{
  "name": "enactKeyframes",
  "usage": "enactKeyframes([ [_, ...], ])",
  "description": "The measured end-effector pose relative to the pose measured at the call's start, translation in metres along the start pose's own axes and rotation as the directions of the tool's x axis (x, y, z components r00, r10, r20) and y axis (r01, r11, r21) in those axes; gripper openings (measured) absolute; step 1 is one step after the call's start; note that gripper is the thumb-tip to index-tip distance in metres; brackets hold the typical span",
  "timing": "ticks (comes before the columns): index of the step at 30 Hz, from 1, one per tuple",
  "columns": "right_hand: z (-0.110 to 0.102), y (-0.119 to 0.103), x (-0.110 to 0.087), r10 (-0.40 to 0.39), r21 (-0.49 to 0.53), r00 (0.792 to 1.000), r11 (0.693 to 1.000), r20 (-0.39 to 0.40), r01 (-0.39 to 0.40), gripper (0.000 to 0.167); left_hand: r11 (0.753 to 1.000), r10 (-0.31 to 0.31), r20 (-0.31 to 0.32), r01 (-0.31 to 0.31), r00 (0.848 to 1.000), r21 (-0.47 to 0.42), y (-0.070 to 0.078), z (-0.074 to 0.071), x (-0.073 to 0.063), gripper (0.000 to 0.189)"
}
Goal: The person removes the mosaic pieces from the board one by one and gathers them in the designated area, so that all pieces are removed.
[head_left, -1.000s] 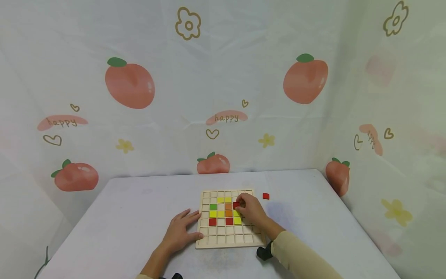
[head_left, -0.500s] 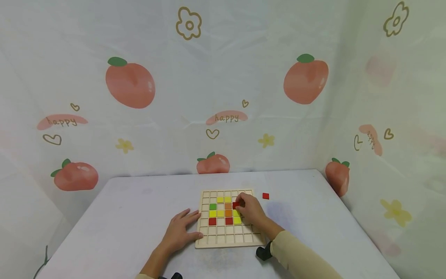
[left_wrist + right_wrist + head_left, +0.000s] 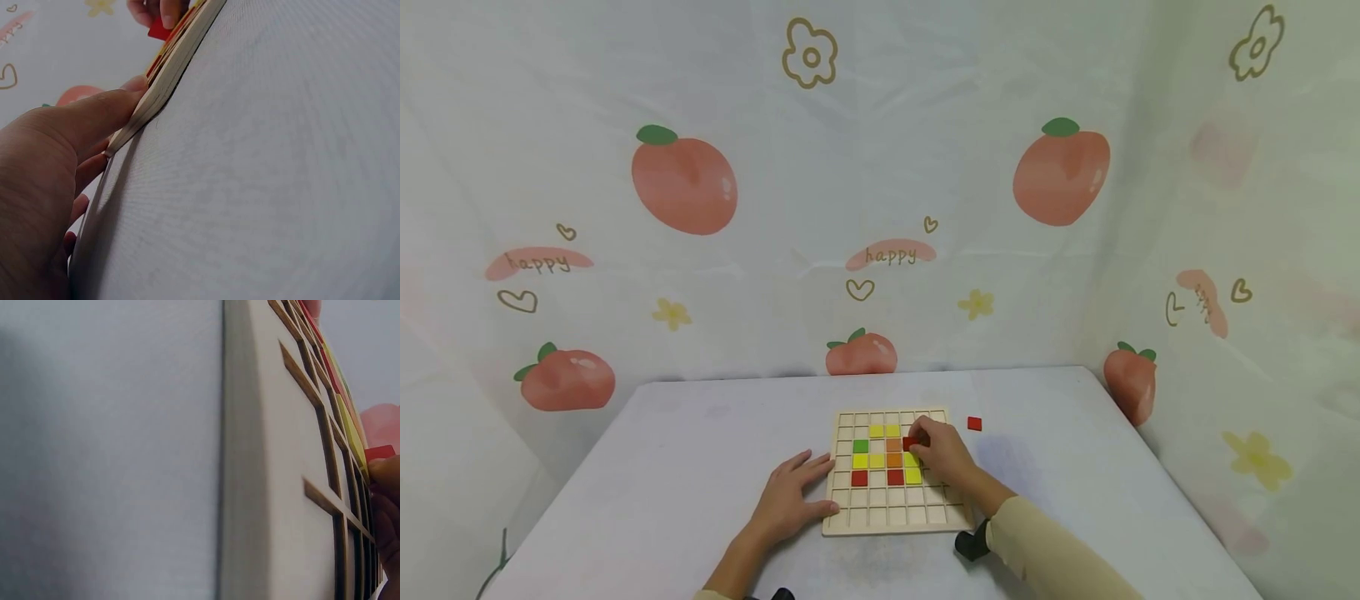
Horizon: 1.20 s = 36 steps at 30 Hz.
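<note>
My right hand pinches a red square tile between thumb and fingers over the right-middle of a wooden grid board. In the left wrist view that red tile sticks up at a slant from the board's surface. The right wrist view has the red tile at the fingertips, beside a yellow tile. At the board's left side lies my left hand, fingers spread, its thumb on the near-left rim and fingertips at the left edge.
Yellow, green, orange and dark red tiles sit in the grid cells. Another red tile lies on the white table, right of the board's far corner. A printed curtain hangs behind.
</note>
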State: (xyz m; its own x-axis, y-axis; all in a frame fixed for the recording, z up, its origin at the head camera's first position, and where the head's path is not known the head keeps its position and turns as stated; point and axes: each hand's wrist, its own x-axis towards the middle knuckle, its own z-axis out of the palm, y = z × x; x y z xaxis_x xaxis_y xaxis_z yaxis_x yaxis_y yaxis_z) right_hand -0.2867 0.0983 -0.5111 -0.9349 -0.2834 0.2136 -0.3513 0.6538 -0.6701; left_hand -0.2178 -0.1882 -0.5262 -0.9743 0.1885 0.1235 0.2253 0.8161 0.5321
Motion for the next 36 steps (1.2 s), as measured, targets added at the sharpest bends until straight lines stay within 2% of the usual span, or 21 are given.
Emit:
enactKeyframes([
  [20, -0.008, 0.001, -0.009, -0.002, 0.081, 1.000, 0.997, -0.031, 0.004, 0.015, 1.000, -0.007, 0.007, 0.007, 1.000, -0.008, 0.000, 0.000, -0.001, 0.078],
  [36, -0.016, 0.006, -0.018, 0.059, 0.101, 0.995, 0.994, -0.076, -0.052, 0.016, 1.000, 0.001, 0.006, -0.001, 1.000, -0.007, 0.000, -0.001, -0.001, 0.078],
])
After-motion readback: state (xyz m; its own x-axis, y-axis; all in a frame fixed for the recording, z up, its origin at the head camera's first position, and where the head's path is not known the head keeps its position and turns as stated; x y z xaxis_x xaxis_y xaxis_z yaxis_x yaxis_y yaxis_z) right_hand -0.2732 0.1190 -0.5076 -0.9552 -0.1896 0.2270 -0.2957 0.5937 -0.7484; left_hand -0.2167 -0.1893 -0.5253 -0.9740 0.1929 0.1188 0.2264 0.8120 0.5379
